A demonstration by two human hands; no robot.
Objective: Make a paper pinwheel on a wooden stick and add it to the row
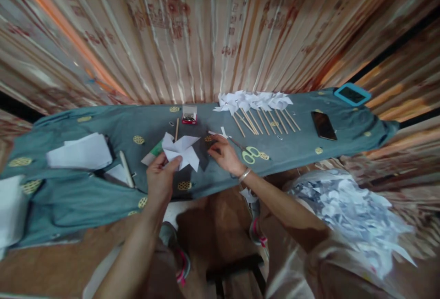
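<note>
My left hand is closed on a white paper pinwheel, its thumb pressed on the lower front and its folded blades facing up. A green and white piece shows behind the pinwheel. To the right, my right hand hovers apart from the pinwheel, thumb and a fingertip drawn together; anything pinched there is too small to make out. Scissors with light green handles lie just beyond that hand. A small open box of shiny metal bits and a thin wooden stick are behind the pinwheel.
Finished pinwheels on sticks lie in a row at the back. A phone and a blue-framed device are at the right. Stacked paper and a pale pen-like rod lie left. Paper scraps fill a bag below right.
</note>
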